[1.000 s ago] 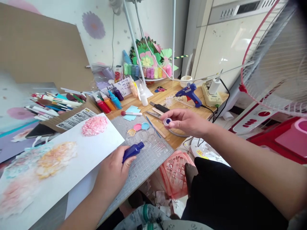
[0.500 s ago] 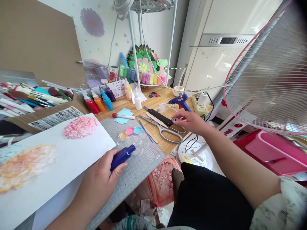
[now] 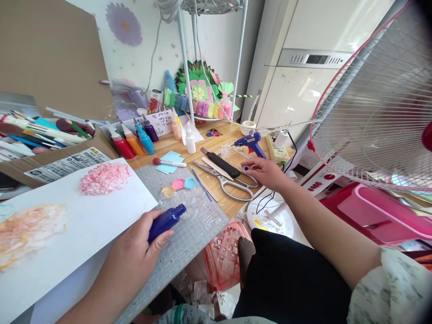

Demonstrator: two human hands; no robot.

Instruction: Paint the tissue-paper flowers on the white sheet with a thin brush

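Note:
My left hand (image 3: 133, 254) is closed round a dark blue paint bottle (image 3: 166, 221) with no cap, held tilted over the grey cutting mat (image 3: 199, 227), its nozzle towards a clear palette (image 3: 184, 186) with pink, blue and yellow paint. My right hand (image 3: 267, 173) rests on the wooden desk beside the scissors (image 3: 229, 184). Its fingertips pinch a small blue-and-white bottle cap (image 3: 246, 169). A white sheet (image 3: 77, 225) with pink and orange dabbed patches lies to the left of the bottle.
A black-handled knife (image 3: 221, 164), a blue glue gun (image 3: 249, 141), a power strip (image 3: 276, 150) and a row of paint bottles (image 3: 133, 141) are on the desk. A cardboard box of pens (image 3: 50, 139) stands left, a fan (image 3: 374, 103) right, a pink basket (image 3: 224, 254) below.
My right hand moved with the cap from above the desk's middle down to the desk by the scissors' handles. The view shifted right. My left hand kept hold of the bottle.

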